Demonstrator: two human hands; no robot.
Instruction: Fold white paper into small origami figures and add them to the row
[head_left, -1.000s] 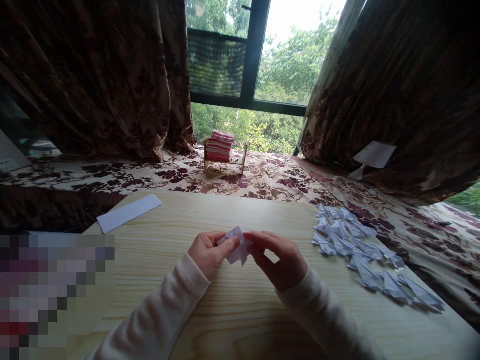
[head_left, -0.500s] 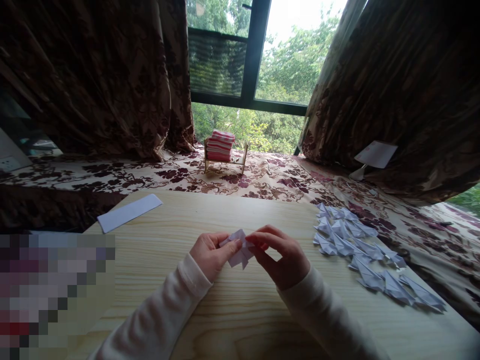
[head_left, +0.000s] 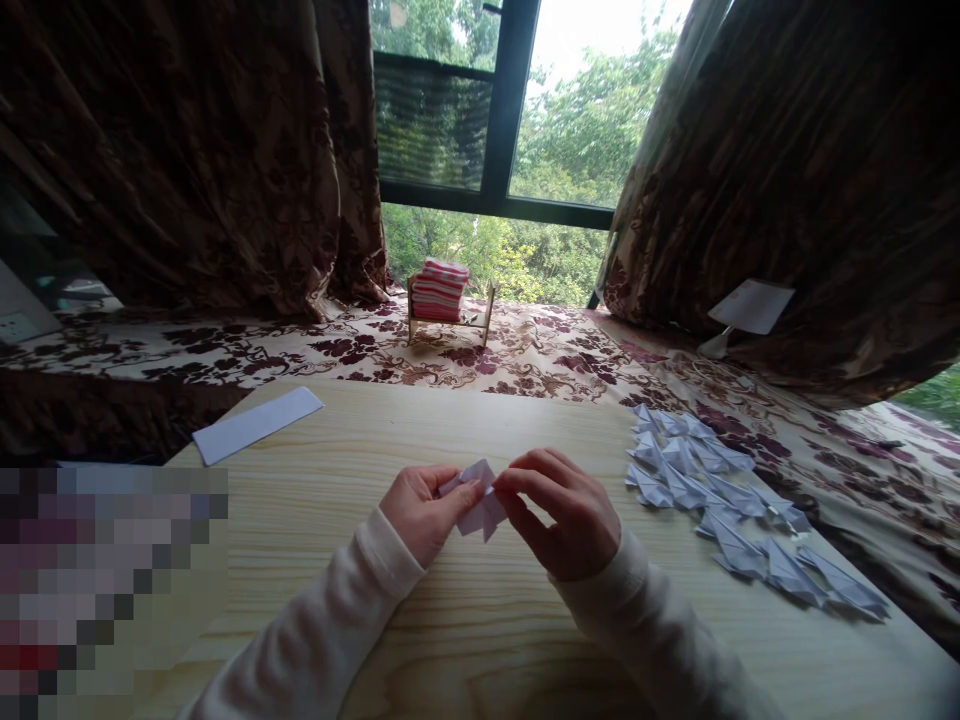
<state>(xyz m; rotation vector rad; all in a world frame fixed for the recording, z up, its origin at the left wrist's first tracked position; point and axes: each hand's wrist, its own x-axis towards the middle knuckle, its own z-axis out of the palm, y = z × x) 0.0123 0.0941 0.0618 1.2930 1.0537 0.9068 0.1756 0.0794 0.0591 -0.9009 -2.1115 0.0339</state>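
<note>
A small folded piece of white paper point(head_left: 480, 500) is held over the light wooden table point(head_left: 420, 430), between both hands. My left hand point(head_left: 424, 510) pinches its left side with thumb and fingers closed. My right hand point(head_left: 562, 515) pinches its right edge, fingers curled over the fold. Both wrists are in cream sleeves and rest low over the table's middle.
Several finished folded paper figures point(head_left: 720, 500) lie in a row at the table's right edge. A white paper strip point(head_left: 257, 424) lies at the far left. A small wooden rack with a red-and-white striped stack point(head_left: 442, 295) stands on the floral cloth by the window. Dark curtains hang on both sides.
My right hand's fingers have shifted and closed tighter along the paper's right edge. The paper and my left hand have stayed nearly in place.
</note>
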